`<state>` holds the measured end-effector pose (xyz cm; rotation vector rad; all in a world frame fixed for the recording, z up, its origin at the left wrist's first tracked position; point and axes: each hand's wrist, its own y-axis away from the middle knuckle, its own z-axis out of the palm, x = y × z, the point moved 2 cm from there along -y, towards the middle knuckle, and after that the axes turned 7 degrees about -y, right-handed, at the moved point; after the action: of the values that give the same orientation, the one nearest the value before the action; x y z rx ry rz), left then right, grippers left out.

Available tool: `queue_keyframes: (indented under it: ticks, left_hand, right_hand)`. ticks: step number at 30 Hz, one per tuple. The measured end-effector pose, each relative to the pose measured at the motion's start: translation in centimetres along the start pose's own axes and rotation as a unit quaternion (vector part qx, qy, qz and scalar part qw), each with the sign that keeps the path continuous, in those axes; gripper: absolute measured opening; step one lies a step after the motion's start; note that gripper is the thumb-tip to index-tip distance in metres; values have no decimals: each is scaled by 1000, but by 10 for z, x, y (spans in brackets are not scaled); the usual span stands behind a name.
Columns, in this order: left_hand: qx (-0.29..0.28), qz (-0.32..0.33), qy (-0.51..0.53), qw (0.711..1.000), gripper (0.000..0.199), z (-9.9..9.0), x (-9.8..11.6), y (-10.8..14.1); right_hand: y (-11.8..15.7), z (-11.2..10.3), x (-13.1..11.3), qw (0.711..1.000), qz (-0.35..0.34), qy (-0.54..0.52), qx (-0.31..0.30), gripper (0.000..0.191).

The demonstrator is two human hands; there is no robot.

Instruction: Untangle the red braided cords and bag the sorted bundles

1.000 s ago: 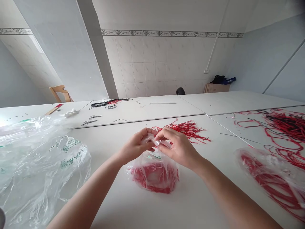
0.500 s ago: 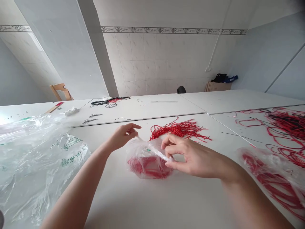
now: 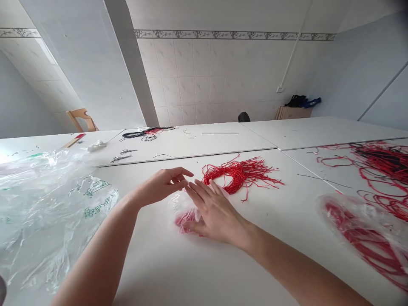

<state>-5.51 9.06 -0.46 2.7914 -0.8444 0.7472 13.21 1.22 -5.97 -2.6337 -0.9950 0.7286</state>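
A clear plastic bag [image 3: 176, 205] with red cords inside lies on the white table in front of me. My left hand [image 3: 164, 185] is at the bag's upper left, thumb and fingers closed on its gathered top; the pinched plastic is mostly hidden. Spread flat across the bag is my right hand [image 3: 215, 211], its fingertips close to the left hand and its thumb low over the cords. It covers much of the bag. Just beyond lies a looped bundle of red cords [image 3: 236, 174].
A large heap of clear plastic bags [image 3: 63, 212] covers the left side. To the right lie another bag of red cords [image 3: 360, 233] and a pile of red and black cords [image 3: 385, 165]. Scissors [image 3: 121, 158], black cords [image 3: 137, 134] and a ruler [image 3: 219, 133] lie farther back.
My right hand has let go of the twisted bag top, opened its fingers and moved left, flat over the bag. The left hand has hardly moved.
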Motion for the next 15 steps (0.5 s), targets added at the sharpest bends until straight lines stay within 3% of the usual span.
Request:
queue_keyframes:
  ticks: [6,15]
  left_hand:
    - [54,-74,-112,989,38,-10,-17,2]
    - [35,-75,-121,989,40,-10,-15,3]
  right_hand:
    - [0,51,29,997,34,-19,-63,83]
    - [5,77,34,994,68,-25,-85,87]
